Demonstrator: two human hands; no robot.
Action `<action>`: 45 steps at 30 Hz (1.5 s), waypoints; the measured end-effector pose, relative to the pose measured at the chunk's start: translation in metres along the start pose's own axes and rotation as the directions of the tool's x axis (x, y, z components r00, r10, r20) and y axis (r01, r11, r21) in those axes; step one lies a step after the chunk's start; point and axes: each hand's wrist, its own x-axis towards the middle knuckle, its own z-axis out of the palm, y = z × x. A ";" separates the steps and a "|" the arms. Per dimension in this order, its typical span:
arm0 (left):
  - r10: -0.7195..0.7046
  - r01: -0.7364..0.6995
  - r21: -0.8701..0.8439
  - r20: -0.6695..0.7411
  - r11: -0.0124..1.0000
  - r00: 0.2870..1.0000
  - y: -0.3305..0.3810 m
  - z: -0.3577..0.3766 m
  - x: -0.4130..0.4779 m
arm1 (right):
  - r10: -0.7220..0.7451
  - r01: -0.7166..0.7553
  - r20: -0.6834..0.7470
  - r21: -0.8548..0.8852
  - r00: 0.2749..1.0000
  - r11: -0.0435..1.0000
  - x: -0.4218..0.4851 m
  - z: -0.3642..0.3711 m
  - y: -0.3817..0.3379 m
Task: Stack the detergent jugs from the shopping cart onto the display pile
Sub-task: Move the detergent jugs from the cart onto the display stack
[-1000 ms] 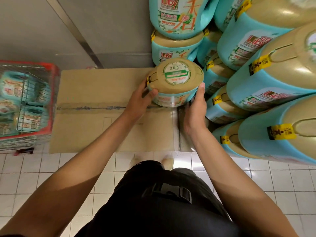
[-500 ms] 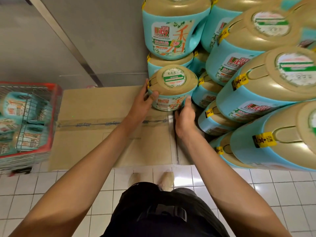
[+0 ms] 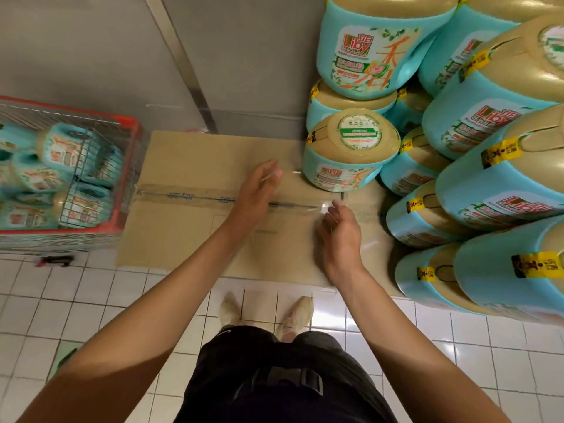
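On the cardboard box [image 3: 198,166], beside the display pile [image 3: 488,178]: detergent jug [image 3: 351,154] upright. Left hand [image 3: 259,190], right hand [image 3: 340,230] near it, relaxed, holding nothing.

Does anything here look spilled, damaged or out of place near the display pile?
Nothing stands out. The front jug stands upright on the cardboard box beside the display pile; no spill or dent shows.

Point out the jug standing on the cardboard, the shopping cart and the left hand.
jug [image 3: 348,154]: head view, tan top
shopping cart [image 3: 91,113]: head view, red top rim
left hand [image 3: 259,184]: head view, middle of the hand
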 end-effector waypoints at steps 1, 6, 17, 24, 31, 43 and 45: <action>-0.009 0.009 -0.002 -0.017 1.000 1.000 -0.007 -0.010 -0.007 | 0.010 -0.009 0.024 -0.017 1.000 1.000 -0.005 0.004 0.005; -0.190 0.159 -0.244 -0.109 0.957 0.976 -0.043 -0.080 -0.064 | 0.038 -0.013 0.138 -0.179 0.990 0.984 -0.033 0.040 0.035; -0.349 0.167 -0.389 -0.462 0.906 0.815 -0.122 -0.262 -0.215 | 0.211 0.069 0.422 -0.558 0.882 0.827 -0.115 0.165 0.138; -0.378 0.152 -0.408 -0.558 0.900 0.738 -0.151 -0.354 -0.275 | 0.380 0.123 0.520 -0.697 0.765 0.706 -0.158 0.240 0.213; -0.376 0.158 -0.392 -0.580 0.906 0.723 -0.173 -0.416 -0.284 | 0.455 0.230 0.558 -0.770 0.694 0.594 -0.164 0.297 0.258; -0.353 0.082 -0.395 -0.687 0.915 0.635 -0.178 -0.530 -0.237 | 0.521 0.307 0.544 -0.826 0.658 0.473 -0.137 0.402 0.307; -0.366 0.109 -0.387 -0.690 0.916 0.625 -0.183 -0.554 -0.227 | 0.522 0.311 0.546 -0.825 0.655 0.472 -0.128 0.432 0.322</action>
